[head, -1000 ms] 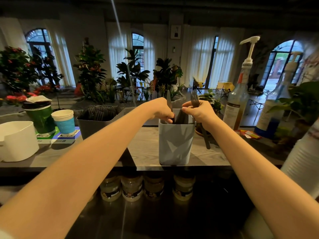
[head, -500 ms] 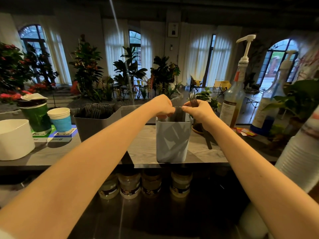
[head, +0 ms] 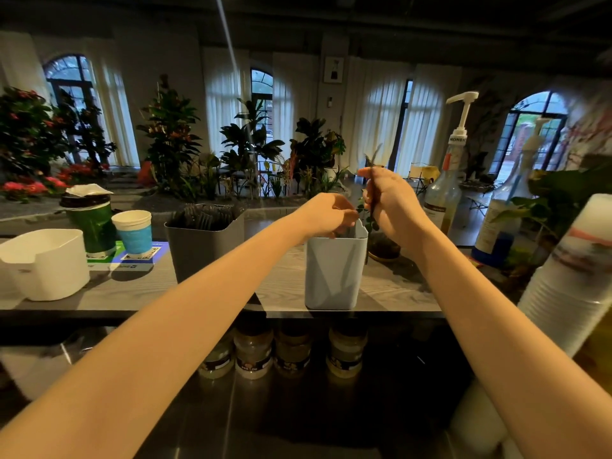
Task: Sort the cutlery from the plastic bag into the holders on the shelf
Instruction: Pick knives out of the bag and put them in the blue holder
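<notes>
Poking upright through grip of right hand (head: 392, 203), fork (head: 372, 193) beside holder (head: 334, 270)

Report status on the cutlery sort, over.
Left hand at mouth of light blue holder, fingers curled, grip unclear. Right hand grips a dark utensil above the rim, blurred. Small potted plant close behind holder.

Matt pale plastic holder (head: 334, 273); grey wood-grain shelf (head: 139, 289); glossy syrup bottle (head: 442, 197)

Utensil (head: 372, 197) tip blurred, cup stack (head: 569, 276) cut off
</notes>
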The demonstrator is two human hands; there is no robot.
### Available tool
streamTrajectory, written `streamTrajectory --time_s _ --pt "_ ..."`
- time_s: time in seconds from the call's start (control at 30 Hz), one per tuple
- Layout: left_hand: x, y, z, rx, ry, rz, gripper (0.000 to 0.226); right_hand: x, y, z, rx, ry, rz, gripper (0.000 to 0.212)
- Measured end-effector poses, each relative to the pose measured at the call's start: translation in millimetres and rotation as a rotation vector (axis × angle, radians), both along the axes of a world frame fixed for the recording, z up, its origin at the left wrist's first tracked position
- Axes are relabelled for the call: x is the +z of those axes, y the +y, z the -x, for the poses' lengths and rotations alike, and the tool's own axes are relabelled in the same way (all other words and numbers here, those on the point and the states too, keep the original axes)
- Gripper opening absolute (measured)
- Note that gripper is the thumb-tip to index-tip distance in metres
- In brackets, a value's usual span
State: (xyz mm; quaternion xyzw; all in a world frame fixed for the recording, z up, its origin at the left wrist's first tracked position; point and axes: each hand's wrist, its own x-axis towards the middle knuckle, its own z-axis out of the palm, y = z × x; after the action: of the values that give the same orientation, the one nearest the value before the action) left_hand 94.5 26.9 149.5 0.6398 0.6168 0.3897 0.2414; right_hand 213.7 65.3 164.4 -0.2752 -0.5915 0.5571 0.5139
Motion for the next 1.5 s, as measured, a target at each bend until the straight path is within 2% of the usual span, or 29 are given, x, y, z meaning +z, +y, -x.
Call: streamTrajectory --time_s 0.2,0.33,0.4,0.5,0.7,0.93,1.13,1.2,1.33,1.43,1.5 --pt "4.1 -48.1 16.9 -0.004 -0.082 -0.047 0.009 1.7 -44.2 30.6 0.055 -0.053 -0.122 0.019" --pt "7.4 -75.1 47.0 0.096 0.053 -0.112 0.002 0.7 -68.3 64.8 0.037 -0.029 -0.151 0.014" --pt "8.9 -86.3 68.0 0.172 0.1 -0.148 0.009 3.1 -77.8 80.7 0.027 -0.058 -0.222 0.007" --pt "14.3 -103.1 101.6 0.269 0.138 -0.222 0.01 10.1 -87.1 103.9 -0.005 -0.101 -0.341 0.011" --pt "22.7 -116.1 153.6 0.337 -0.082 -0.293 0.018 18.9 -88.0 152.3 -0.147 -0.167 -0.534 0.009" --pt "4.4 -98.2 171.0 0.318 -0.051 -0.263 0.022 -10.3 -61.8 178.9 -0.28 -0.278 -0.463 0.008" --pt "-8.6 -82.2 175.8 0.341 -0.022 -0.304 0.024 -33.6 -43.1 189.6 -0.132 -0.51 -0.435 0.01" --pt "-13.6 -76.6 177.8 0.385 0.063 -0.315 0.02 -40.6 -39.0 191.7 -0.127 -0.568 -0.445 0.016" --pt "-26.4 -70.1 183.6 0.491 0.284 -0.333 0.019 -50.4 -35.1 193.8 -0.106 -0.785 -0.565 0.012" --pt "-34.3 -69.5 184.1 0.527 0.484 -0.35 0.018 -55.9 -37.9 191.8 -0.119 -0.76 -0.588 0.025" --pt "-37.4 -69.6 184.7 0.545 0.542 -0.337 0.017 -58.4 -40.1 189.1 -0.11 -0.737 -0.586 0.028"
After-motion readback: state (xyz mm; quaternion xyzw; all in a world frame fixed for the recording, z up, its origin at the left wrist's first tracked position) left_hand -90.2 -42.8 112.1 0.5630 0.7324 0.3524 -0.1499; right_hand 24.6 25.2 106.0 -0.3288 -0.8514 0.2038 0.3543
